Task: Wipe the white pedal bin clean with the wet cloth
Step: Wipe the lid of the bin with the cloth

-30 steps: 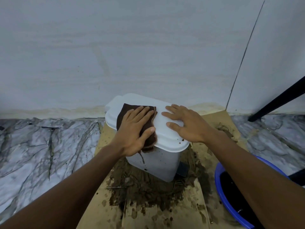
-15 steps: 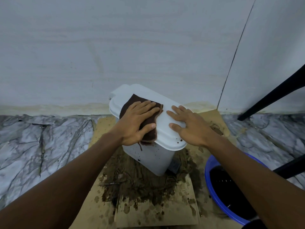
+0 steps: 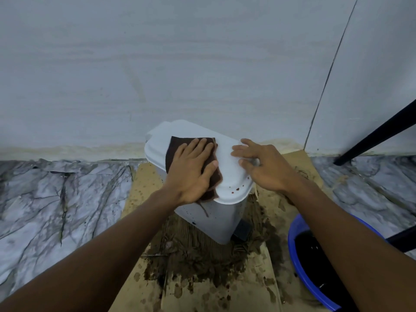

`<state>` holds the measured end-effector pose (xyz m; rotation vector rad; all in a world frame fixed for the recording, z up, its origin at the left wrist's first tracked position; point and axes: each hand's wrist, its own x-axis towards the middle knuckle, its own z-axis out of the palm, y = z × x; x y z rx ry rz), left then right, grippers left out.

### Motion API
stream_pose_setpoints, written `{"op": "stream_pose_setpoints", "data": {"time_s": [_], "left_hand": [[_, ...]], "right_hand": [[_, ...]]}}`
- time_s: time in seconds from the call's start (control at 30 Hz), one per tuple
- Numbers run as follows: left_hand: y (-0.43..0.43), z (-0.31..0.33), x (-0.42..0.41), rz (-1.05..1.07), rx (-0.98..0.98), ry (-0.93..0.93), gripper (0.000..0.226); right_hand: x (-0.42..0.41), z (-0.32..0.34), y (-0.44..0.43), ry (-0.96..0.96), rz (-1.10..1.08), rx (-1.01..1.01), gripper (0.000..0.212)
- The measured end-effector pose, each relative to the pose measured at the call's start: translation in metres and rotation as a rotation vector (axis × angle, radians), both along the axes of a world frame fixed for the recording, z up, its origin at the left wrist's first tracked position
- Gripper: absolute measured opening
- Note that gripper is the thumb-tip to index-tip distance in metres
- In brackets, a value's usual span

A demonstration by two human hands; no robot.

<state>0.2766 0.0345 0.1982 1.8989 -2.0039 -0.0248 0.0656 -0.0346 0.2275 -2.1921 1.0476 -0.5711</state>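
Left hand [image 3: 191,174] lies flat, fingers spread, pressing the brown wet cloth [image 3: 174,149] onto the lid of the white pedal bin [image 3: 227,183], which stands on stained cardboard [image 3: 144,179] by the wall, while the right hand [image 3: 262,167] rests unclenched on the lid beside it, grasping nothing.

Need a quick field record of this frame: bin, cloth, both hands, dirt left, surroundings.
bin: white pedal bin, upright, lid closed, on stained cardboard
cloth: brown wet cloth, flat on the lid's left part
left hand: left hand pressed palm-down on the cloth
right hand: right hand on the lid's right part, fingers spread, no cloth
dirt left: brown spots on the lid's near edge; drip and specks on the front wall
surroundings: blue basin with dark water at right; white wall behind
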Motion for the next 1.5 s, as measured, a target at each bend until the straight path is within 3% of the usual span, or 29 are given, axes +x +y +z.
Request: {"op": "stream_pose_setpoints", "data": {"time_s": [0.23,0.37,0.67,0.8,0.93,1.17,1.37,1.5], "left_hand": [[-0.031,0.019,-0.038,-0.002,0.170,-0.077,0.061],[-0.034,0.022,-0.055,-0.114,0.203,-0.140,0.062],[0.030,0.007,-0.015,-0.146,0.062,-0.083,0.070],[0.030,-0.007,-0.035,-0.065,-0.019,-0.148,0.075],[0.020,-0.009,-0.030,-0.124,-0.070,-0.138,0.073],[0.031,0.009,0.036,-0.175,-0.038,-0.016,0.073],[0.069,0.005,0.051,-0.235,0.030,-0.019,0.074],[0.071,0.006,0.033,-0.213,0.098,0.168,0.075]], "right_hand": [[-0.013,0.000,-0.001,0.010,-0.057,-0.008,0.038],[-0.017,-0.001,-0.001,0.023,-0.046,-0.102,0.035],[0.001,-0.005,-0.001,-0.060,-0.090,-0.040,0.036],[0.002,-0.010,-0.005,-0.068,-0.117,0.002,0.040],[0.002,-0.012,-0.009,-0.097,-0.143,0.037,0.040],[0.036,0.002,0.005,-0.109,-0.068,-0.026,0.041],[0.044,0.008,0.021,-0.020,-0.009,-0.030,0.045],[0.032,0.007,0.022,-0.021,-0.054,-0.009,0.042]]}}
